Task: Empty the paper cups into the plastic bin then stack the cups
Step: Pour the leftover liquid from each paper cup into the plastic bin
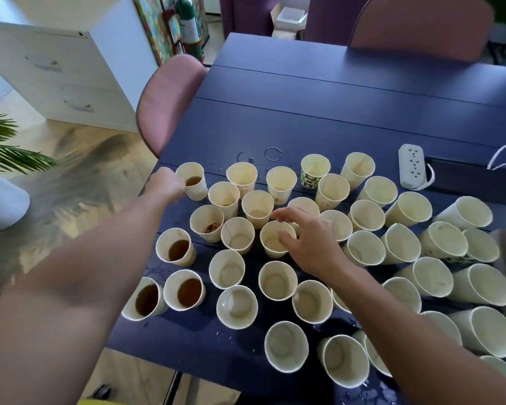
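Head view of a dark blue surface [348,118] crowded with upright paper cups [275,280], standing close together in loose rows from the left edge to the right edge of the frame. The left hand [165,184] reaches to the far-left corner of the group, where its grip is closed around the near side of a cup holding brown liquid [194,182]; the fingers themselves are hidden behind the hand. The right hand [307,244] hovers over the middle of the group with its grip open, fingers spread and relaxed, thumb over the mouth of a cup with a pale residue [272,241]; whether the thumb touches the rim cannot be told. Three more cups of brown liquid stand at the near-left edge: one [177,249] in the second row, and two [189,290] [145,299] side by side nearer the viewer. One cup [208,223] holds dark dregs, and a green-patterned cup [314,171] stands in the far row. Wet rings and droplets [270,154] mark the surface beyond the cups. A white power strip [411,166] lies at far right, and a pink chair [167,103] stands at the left edge.
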`<state>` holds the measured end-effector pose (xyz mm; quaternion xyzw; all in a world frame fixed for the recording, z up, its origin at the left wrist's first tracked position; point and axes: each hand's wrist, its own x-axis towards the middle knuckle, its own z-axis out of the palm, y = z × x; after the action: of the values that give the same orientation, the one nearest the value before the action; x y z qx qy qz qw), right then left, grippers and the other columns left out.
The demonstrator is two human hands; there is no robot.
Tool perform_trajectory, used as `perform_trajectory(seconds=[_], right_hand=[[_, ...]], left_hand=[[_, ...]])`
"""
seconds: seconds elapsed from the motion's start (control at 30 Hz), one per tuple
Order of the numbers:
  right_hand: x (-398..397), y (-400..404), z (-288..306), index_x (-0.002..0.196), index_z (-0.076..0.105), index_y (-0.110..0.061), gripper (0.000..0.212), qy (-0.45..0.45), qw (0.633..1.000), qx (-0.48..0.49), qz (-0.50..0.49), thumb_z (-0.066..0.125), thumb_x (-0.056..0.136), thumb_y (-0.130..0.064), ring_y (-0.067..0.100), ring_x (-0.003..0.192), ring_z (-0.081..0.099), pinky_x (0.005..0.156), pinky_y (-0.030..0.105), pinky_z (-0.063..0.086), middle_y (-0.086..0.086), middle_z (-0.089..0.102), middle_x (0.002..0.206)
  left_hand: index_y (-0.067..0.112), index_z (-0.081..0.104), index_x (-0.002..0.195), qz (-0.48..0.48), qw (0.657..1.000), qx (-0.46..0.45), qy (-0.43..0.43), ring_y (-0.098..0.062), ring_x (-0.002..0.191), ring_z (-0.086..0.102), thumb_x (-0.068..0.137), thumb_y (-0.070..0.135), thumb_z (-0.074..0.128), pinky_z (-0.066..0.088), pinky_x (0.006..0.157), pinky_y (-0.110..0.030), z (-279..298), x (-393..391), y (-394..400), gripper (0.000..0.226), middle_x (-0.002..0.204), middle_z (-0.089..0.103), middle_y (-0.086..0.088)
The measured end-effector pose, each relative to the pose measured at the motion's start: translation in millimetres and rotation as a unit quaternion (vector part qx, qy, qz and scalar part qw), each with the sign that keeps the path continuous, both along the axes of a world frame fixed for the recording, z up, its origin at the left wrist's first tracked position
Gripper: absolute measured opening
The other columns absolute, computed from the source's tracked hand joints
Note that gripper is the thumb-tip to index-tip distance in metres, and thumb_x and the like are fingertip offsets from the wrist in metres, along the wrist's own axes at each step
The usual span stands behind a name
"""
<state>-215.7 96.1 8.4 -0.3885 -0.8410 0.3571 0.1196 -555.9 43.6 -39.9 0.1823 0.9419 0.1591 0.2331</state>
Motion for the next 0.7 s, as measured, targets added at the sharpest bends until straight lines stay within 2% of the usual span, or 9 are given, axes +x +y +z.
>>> perform_trajectory(seconds=[0.07, 0.13, 0.27, 0.4, 0.47, 0.6, 0.7], right_hand=[[2.1, -0.3, 0.7, 0.117, 0.064, -0.038, 0.033, -0.006, 1.0, -0.001, 0.0, 0.065, 0.09, -0.019, 0.004, 0.107, 0.056, 0.098, 0.039, 0.03, -0.019, 0.062, 0.105], [4.3, -1.1, 1.3, 0.116, 0.064, -0.04, 0.033, -0.011, 1.0, -0.002, -0.001, 0.065, 0.091, -0.019, 0.003, 0.105, 0.055, 0.096, 0.037, 0.028, -0.019, 0.062, 0.105], [8.6, -3.5, 2.5, 0.114, 0.064, -0.04, 0.03, -0.019, 1.0, -0.005, 0.004, 0.065, 0.092, -0.02, 0.002, 0.103, 0.056, 0.095, 0.036, 0.025, -0.019, 0.064, 0.104], [10.8, -7.7, 4.7, 0.113, 0.065, -0.039, 0.028, -0.022, 1.0, -0.006, 0.012, 0.065, 0.092, -0.021, 0.0, 0.101, 0.057, 0.095, 0.034, 0.023, -0.02, 0.065, 0.103], [9.7, -9.9, 6.7, 0.113, 0.065, -0.04, 0.028, -0.022, 1.0, 0.0, 0.019, 0.065, 0.092, -0.022, 0.0, 0.101, 0.057, 0.094, 0.035, 0.025, -0.02, 0.065, 0.102], [3.8, -13.3, 15.8, 0.115, 0.063, -0.04, 0.031, -0.001, 1.0, 0.002, 0.029, 0.064, 0.091, -0.022, 0.001, 0.101, 0.059, 0.099, 0.039, 0.034, -0.022, 0.065, 0.1], [0.5, -17.8, 28.1, 0.121, 0.058, -0.043, 0.038, 0.05, 0.998, -0.009, 0.026, 0.065, 0.089, -0.024, -0.001, 0.099, 0.058, 0.103, 0.049, 0.042, -0.026, 0.061, 0.101]], left_hand=[[0.003, 0.072, 0.09, 0.024, 1.0, 0.005, -0.002, -0.026, 0.07, 0.071, 0.077, 0.017, 0.064, 0.059, 0.07, -0.035, -10.0, -2.6, 0.8, 0.02, 0.067, 0.073, -0.01], [0.002, 0.071, 0.093, 0.04, 0.999, 0.015, 0.002, -0.028, 0.076, 0.07, 0.072, 0.012, 0.066, 0.058, 0.072, -0.036, -4.3, 3.6, 0.6, 0.024, 0.075, 0.073, -0.012], [0.004, 0.071, 0.096, 0.038, 0.998, 0.04, 0.04, -0.033, 0.085, 0.065, 0.08, 0.014, 0.064, 0.043, 0.061, -0.034, 13.9, 14.2, -2.9, 0.02, 0.092, 0.072, -0.014], [0.001, 0.067, 0.097, 0.028, 0.991, 0.082, 0.105, -0.038, 0.088, 0.06, 0.092, 0.024, 0.054, 0.043, 0.07, -0.037, 46.6, 26.5, -5.7, 0.027, 0.094, 0.067, -0.015], [0.003, 0.07, 0.097, 0.017, 0.985, 0.1, 0.136, -0.041, 0.091, 0.063, 0.092, 0.032, 0.051, 0.044, 0.072, -0.038, 67.5, 33.9, -7.0, 0.035, 0.095, 0.07, -0.017], [0.013, 0.072, 0.075, -0.013, 0.978, 0.151, 0.141, -0.03, 0.08, 0.068, 0.083, 0.038, 0.049, 0.057, 0.076, -0.039, 115.8, 63.7, -12.5, 0.035, 0.073, 0.071, -0.007], [0.016, 0.063, 0.06, -0.039, 0.972, 0.182, 0.14, -0.015, 0.063, 0.06, 0.089, 0.032, 0.056, 0.048, 0.07, -0.031, 149.7, 98.5, -15.5, 0.034, 0.054, 0.061, 0.005]])
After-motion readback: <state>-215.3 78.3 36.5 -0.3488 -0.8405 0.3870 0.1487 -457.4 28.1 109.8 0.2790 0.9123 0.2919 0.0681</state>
